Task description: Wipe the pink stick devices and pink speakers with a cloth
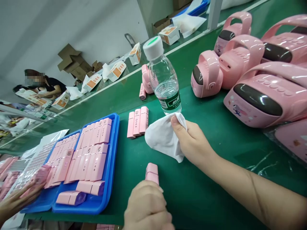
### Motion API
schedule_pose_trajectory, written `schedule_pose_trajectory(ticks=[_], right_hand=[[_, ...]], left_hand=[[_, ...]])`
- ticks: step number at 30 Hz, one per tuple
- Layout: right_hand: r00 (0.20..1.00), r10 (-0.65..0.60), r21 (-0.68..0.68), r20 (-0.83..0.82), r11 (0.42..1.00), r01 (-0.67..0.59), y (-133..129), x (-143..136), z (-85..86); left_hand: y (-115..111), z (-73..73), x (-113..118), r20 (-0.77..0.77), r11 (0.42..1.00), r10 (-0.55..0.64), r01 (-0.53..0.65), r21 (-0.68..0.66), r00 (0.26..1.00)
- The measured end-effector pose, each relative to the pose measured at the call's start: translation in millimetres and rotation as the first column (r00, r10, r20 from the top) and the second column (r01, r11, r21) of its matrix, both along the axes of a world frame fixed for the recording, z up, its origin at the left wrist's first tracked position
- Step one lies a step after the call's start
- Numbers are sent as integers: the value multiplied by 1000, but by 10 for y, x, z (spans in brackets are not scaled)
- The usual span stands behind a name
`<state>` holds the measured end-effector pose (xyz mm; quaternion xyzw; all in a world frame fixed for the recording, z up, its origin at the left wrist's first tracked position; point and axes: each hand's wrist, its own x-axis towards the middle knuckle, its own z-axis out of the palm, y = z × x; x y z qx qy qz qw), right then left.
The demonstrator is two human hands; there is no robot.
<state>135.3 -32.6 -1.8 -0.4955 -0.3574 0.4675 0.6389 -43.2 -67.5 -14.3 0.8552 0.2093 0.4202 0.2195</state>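
My left hand [147, 206] is closed around a pink rectangular stick-like device [152, 172], its upper end poking out above the fist. Pinched between the thumb and fingers of my right hand [192, 137] is a white cloth [164, 135], which hangs to the left. Just behind the cloth stands a clear plastic bottle [165, 76] with a white cap and some liquid in it. Several more pink devices [137, 121] lie side by side to the left of the cloth. The lower part of the held device is hidden by my fingers.
Blue trays [115, 159] of pink devices stand at left, where another person's hand [21, 198] holds a pink item. Glossy pink handled units [259, 95] crowd the right side. White-and-orange boxes [117, 71] line the far bench; people [51, 84] sit beyond.
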Motion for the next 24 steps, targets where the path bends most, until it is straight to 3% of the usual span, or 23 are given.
schedule_pose_trajectory(ticks=[2,4,5,7,9,11,13,16,20,24], right_hand=[[997,-7,-64,-71,998,3,33,-7,-43],[993,-1,-91,-116,996,-10,68,-17,-99],[991,2,-100,-132,995,-15,83,-22,-129],[983,5,-125,-184,992,-29,106,-33,-179],[968,20,-151,-252,987,-59,114,-49,-201],[944,50,-165,-325,980,-109,105,-71,-186],[917,84,-160,-390,974,-158,82,-93,-140],[886,91,-144,-456,974,-174,38,-107,-49],[869,4,-151,-495,984,-90,-6,-86,32],[835,-65,-92,-547,996,17,-47,-83,23]], left_hand=[[78,60,53,-28,996,-90,90,15,996],[215,172,123,205,989,-6,37,-143,979],[297,242,157,376,959,103,8,-282,921],[461,379,208,627,852,312,82,-516,714],[595,468,234,707,759,431,198,-620,560],[677,474,245,716,710,492,248,-659,495],[712,408,252,678,666,538,241,-706,501],[719,275,255,547,593,581,147,-792,603],[713,209,236,408,612,560,-28,-790,721],[685,251,234,318,590,511,-57,-805,798]])
